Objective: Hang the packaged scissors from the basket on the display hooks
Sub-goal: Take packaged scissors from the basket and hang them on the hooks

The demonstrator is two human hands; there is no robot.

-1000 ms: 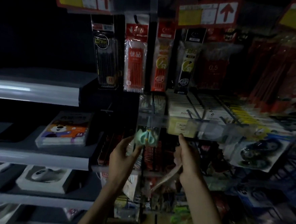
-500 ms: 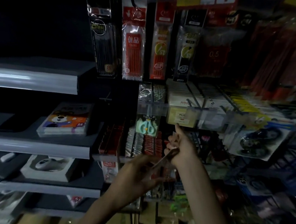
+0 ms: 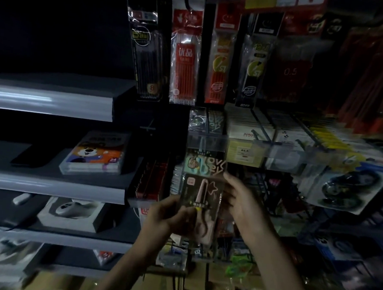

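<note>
Head view, pink scissors pkg [image 3: 201,204] now raised, left hand [image 3: 165,220] + right hand [image 3: 243,202] gripping

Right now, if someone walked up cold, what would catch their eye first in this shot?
Dead center, the left hand and right hand hold a dark pack of pink scissors up in front of the display. Just above it, a pack with mint lettering already hangs. Top center, a bright red pen pack stands out against the dark shelving.
</note>
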